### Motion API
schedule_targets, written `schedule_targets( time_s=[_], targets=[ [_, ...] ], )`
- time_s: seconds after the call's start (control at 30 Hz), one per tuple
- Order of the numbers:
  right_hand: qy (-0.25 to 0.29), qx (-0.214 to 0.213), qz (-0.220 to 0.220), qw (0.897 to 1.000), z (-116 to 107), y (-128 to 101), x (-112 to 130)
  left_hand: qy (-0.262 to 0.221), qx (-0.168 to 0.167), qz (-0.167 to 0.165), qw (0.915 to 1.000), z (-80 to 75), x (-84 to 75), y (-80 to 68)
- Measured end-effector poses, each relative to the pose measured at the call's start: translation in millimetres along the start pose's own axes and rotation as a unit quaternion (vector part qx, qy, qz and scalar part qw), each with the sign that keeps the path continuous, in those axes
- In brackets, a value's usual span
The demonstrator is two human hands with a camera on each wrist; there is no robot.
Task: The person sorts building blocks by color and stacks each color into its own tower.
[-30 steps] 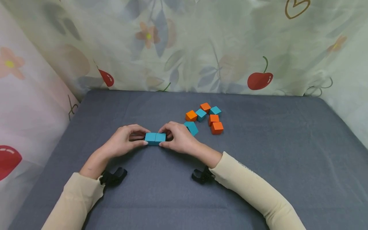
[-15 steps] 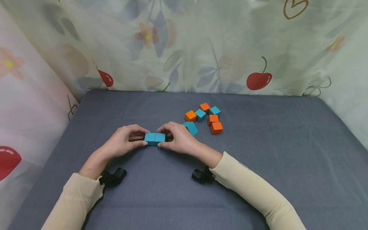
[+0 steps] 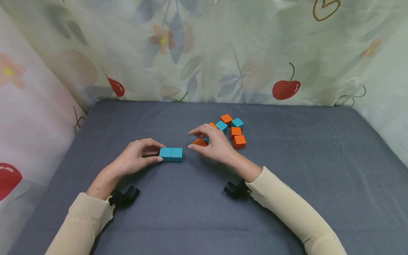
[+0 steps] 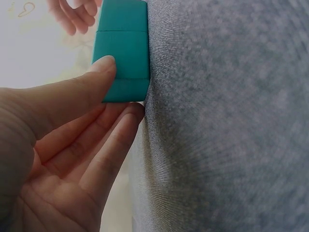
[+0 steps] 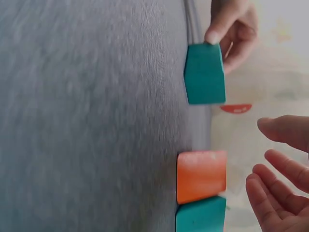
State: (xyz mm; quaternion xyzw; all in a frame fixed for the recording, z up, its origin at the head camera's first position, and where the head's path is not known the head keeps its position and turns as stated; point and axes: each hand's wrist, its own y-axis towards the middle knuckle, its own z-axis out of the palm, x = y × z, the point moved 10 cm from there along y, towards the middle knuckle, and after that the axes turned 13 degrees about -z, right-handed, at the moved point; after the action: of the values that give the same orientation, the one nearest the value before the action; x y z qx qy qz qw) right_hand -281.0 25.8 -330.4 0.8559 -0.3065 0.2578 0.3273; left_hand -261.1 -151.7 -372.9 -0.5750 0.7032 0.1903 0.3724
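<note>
Block (image 3: 165,153), left hand (image 3: 137,156) pinching, right hand (image 3: 214,143) spread

The head view looks from above the near side of the counter (image 3: 287,191), forward and down, taking in the left hand (image 3: 138,156), the right hand (image 3: 216,143) and the patterned curtain (image 3: 255,42) at the far side. The left wrist view sits low and very near, rolled sideways so the counter seems upright, and faces past the left hand along the blue blocks (image 3: 171,154). The right wrist view, also low and rolled, faces left past an orange block (image 5: 202,176). All three share the blue blocks and both hands.
</note>
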Motion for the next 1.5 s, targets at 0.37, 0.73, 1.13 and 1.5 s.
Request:
schedule_targets(
  time_s=[0.37, 0.73, 1.13, 1.5],
  targets=[
    [-0.019, -0.037, 0.031, 0.999, -24, -12, -22, 0.0, 0.002, 0.007, 1.0, -0.3, -0.4, -1.1],
    [-0.052, -0.055, 0.05, 0.996, -39, -19, -33, -0.001, 0.0, 0.004, 1.0, -0.2, 0.1, -0.6],
    [-0.095, -0.043, 0.104, 0.989, -50, -23, -53, -0.002, 0.001, 0.005, 1.0, -0.6, -1.4, -1.5],
    [-0.121, 0.003, 0.112, 0.986, -47, -20, -60, 0.001, -0.002, 0.005, 1.0, -0.9, -1.4, -1.5]
  ],
)
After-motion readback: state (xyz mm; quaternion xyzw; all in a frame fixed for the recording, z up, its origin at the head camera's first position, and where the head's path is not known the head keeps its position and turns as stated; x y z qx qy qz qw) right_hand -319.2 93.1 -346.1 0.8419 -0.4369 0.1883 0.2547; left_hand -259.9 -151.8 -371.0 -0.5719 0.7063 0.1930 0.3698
